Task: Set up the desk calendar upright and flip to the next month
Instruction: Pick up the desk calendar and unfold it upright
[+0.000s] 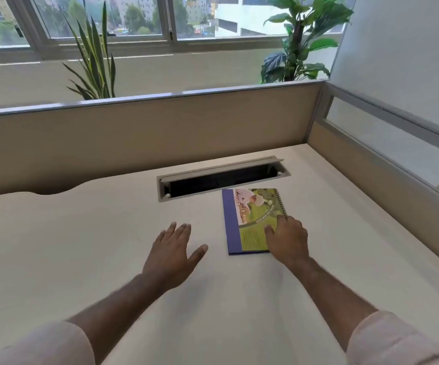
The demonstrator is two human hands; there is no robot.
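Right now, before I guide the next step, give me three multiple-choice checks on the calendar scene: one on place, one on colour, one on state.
1. Where does the desk calendar lie?
A. Just in front of the open cable slot in the desk
B. On the window sill
C. Under the left hand

2. What colour is the band along the calendar's left edge?
A. Red
B. Purple-blue
C. Black

3. How does the calendar sit?
A. Standing upright
B. Flat on the desk
C. Held in the air

Answers:
1: A, it lies just on the near side of the slot.
2: B, a purple-blue strip runs beside the green page.
3: B, it lies flat, with the right hand resting on its near right corner and the left hand open, apart from it.
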